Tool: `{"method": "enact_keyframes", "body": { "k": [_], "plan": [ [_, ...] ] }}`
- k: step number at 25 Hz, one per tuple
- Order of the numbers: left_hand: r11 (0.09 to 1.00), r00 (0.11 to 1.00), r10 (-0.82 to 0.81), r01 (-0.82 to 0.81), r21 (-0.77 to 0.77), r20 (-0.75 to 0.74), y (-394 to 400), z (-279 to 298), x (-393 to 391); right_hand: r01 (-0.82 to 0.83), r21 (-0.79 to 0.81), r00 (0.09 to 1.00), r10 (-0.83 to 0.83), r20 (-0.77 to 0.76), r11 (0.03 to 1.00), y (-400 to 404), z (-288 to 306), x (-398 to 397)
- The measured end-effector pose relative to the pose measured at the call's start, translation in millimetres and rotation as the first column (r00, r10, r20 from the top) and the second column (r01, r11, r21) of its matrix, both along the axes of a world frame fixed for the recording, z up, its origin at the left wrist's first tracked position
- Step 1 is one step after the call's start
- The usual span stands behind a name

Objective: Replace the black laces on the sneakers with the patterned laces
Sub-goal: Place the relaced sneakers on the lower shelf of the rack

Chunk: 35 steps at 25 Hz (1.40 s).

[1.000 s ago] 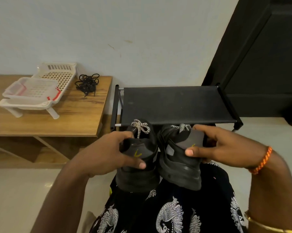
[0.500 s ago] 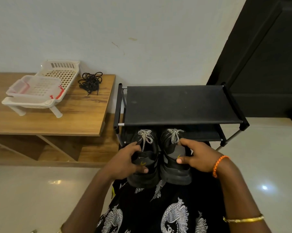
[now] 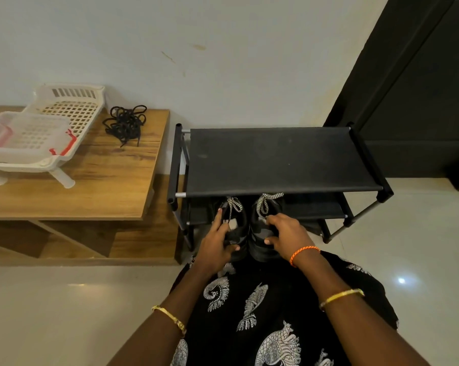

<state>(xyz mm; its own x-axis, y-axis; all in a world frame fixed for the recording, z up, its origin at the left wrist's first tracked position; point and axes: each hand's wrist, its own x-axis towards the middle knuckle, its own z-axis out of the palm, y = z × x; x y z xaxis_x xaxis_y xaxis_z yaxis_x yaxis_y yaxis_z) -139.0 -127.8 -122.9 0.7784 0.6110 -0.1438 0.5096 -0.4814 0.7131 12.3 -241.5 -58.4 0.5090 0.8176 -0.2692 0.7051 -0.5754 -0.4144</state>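
Watching the head view, the only 1 I am getting. Both sneakers are sitting side by side at the front of the lower shelf of the black shoe rack (image 3: 276, 159), toes under its top shelf. Left hand (image 3: 214, 244) is curling around the heel of the left sneaker (image 3: 237, 233), index finger lying straight along its collar. Right hand (image 3: 285, 233) is gripping the heel of the right sneaker (image 3: 260, 241), thumb pressing on the back. Patterned laces (image 3: 266, 203) are showing tied on both tongues. Black laces (image 3: 126, 122) are lying in a loose heap on the wooden table (image 3: 91, 191), beside the white plastic baskets (image 3: 46, 133).

Judging the relacing done; shelving is the step in hand. To do it well: be pushing both heels evenly, keeping the pair level and the bows clear of the front bar.

Toes and eyelets are hiding under the top shelf, so I am not confirming full lacing. Lower shelf depth is hard to make out.
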Motion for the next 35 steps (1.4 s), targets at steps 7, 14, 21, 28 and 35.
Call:
{"method": "enact_keyframes", "body": {
  "k": [7,14,21,28,35],
  "plan": [
    [0.996,1.0,0.016,-0.016,0.089,0.006,22,-39,21,0.074,0.013,0.997,-0.074,0.014,0.997,24,-56,4],
    [0.995,0.999,0.037,-0.036,0.093,-0.013,42,-65,36,0.18,0.106,0.983,-0.175,-0.057,0.978,44,-82,27],
    [0.997,0.997,0.076,-0.075,0.029,-0.016,64,-64,43,0.291,0.167,0.955,-0.277,-0.103,0.942,54,-88,33],
    [0.998,0.998,0.063,-0.062,0.033,-0.032,59,-62,43,0.355,0.201,0.934,-0.335,-0.127,0.913,54,-88,36],
    [0.998,0.996,0.041,-0.036,0.053,-0.085,56,-56,46,0.377,0.128,0.922,-0.359,-0.145,0.917,59,-84,41]
  ]
}}
